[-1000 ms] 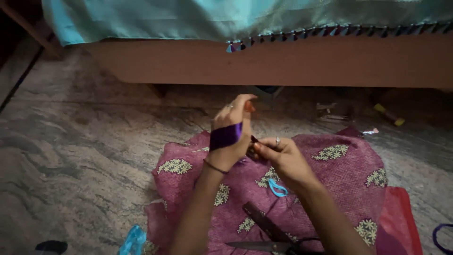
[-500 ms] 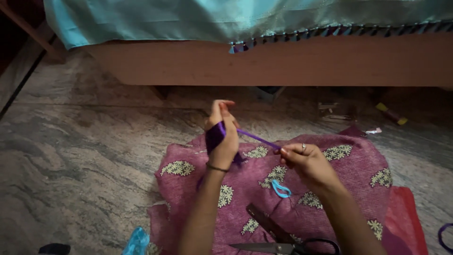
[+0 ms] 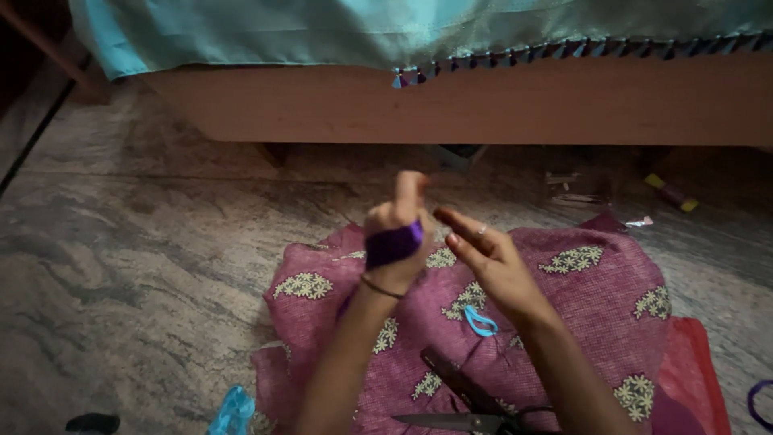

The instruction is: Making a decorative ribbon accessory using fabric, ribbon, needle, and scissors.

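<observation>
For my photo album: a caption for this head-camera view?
Left hand wrapped in purple yarn, right hand beside it, above a pink floral cloth and scissors.

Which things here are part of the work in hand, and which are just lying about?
In hand:
left hand
purple thread wound around it
right hand, fingers close beside the winding

Lying about:
blue loop
scissors
pink patterned cloth
red bag
bed frame

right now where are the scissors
In the head view the scissors lie at the bottom centre on the pink patterned cloth, just below the small blue loop and beside the right forearm.
</observation>
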